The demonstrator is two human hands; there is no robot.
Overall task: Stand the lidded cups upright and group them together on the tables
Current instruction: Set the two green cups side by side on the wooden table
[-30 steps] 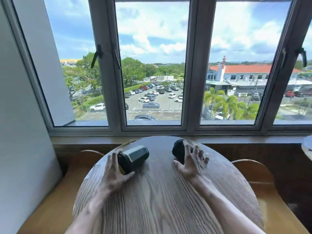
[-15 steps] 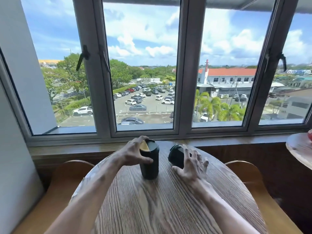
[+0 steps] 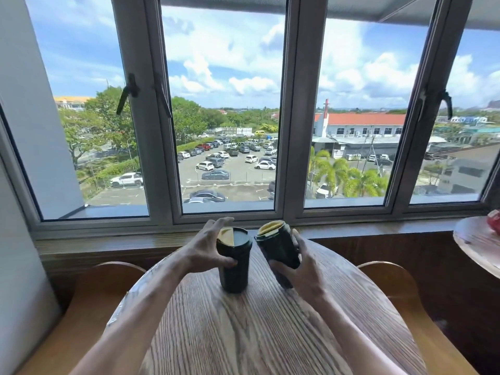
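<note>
Two dark green lidded cups with yellow lid tabs are on the round wooden table (image 3: 243, 334). The left cup (image 3: 234, 266) stands upright near the table's far side, with my left hand (image 3: 205, 247) wrapped around its upper part. The right cup (image 3: 278, 246) is tilted, lid leaning toward the left cup, lifted off the wood in my right hand (image 3: 300, 269), which grips its lower body. The two cups are a few centimetres apart.
Curved wooden chair backs stand at the left (image 3: 89, 307) and right (image 3: 400, 299) of the table. A second round table (image 3: 476, 244) with a red object (image 3: 494, 220) is at the far right. A windowsill (image 3: 108, 239) and large windows lie just beyond.
My left hand stood the left cup upright from lying on its side. My right hand gripped the right cup and raised it from lying flat to a tilted position.
</note>
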